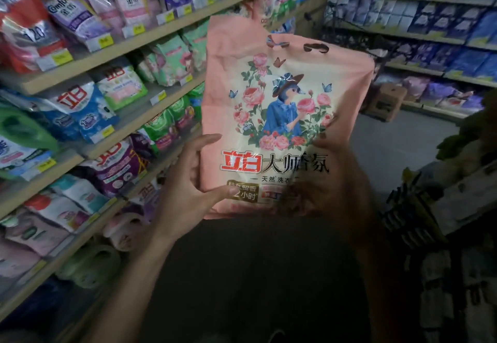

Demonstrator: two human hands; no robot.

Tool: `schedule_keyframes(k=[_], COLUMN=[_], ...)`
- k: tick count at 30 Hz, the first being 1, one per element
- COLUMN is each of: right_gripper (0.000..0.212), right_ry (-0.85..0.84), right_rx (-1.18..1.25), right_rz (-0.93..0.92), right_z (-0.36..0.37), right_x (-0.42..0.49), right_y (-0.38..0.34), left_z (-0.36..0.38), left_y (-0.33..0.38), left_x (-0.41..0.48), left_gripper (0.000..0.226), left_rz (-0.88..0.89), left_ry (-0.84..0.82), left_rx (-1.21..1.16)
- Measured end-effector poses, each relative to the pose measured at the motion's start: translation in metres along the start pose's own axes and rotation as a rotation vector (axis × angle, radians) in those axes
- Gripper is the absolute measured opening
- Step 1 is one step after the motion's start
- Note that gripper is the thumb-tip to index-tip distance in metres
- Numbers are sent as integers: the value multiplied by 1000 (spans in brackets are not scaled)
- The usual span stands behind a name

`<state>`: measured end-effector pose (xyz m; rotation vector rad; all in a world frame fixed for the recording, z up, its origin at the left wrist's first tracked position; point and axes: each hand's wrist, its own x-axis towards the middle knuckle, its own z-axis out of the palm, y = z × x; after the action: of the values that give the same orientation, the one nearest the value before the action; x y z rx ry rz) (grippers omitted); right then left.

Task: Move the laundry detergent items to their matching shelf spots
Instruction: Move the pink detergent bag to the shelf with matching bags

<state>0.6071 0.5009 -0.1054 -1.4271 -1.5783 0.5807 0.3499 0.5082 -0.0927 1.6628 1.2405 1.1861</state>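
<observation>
Pink detergent bag (285, 117) held upright mid-frame, off shelves, rose print facing camera. Left hand (188, 181) at 8 o'clock of bag: grip closed on lower left edge, thumb across front. Right hand (326, 181) at 5 o'clock, blurred, grip closed on lower right corner. Shelves (113, 49) with detergent pouches at 9 to 11 o'clock.

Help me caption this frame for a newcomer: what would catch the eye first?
A big pink detergent bag with roses and red lettering fills the centre, held upright by the left hand and right hand at its bottom corners. To the left, slanted shelves hold colourful detergent pouches.
</observation>
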Motion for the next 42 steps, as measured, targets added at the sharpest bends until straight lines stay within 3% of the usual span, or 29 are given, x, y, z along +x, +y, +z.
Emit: schedule_keyframes(k=[3, 11, 15, 21, 25, 35, 42], right_gripper=[58, 65, 59, 70, 73, 80, 80], right_ry=[9, 28, -17, -40, -49, -43, -126], right_rx=[135, -7, 84, 210, 88, -127, -119], right_rz=[37, 59, 79, 137, 21, -77, -140], right_z=[-36, -82, -93, -109, -123, -142, -169], right_x=[31, 136, 197, 312, 386, 548, 684], right_y=[19, 75, 101, 137, 164, 242, 307], left_z=[45, 119, 147, 183, 205, 264, 321], left_y=[13, 4, -11, -22, -26, -51, -60], left_x=[39, 141, 204, 318, 395, 549, 667], left_gripper=[82, 78, 80, 79, 79, 76, 76], left_rz=[6, -5, -18, -8, 17, -15, -41], left_ry=[-13, 20, 27, 55, 54, 84, 171], left_rx=[-34, -72, -101, -156, -164, -151, -118])
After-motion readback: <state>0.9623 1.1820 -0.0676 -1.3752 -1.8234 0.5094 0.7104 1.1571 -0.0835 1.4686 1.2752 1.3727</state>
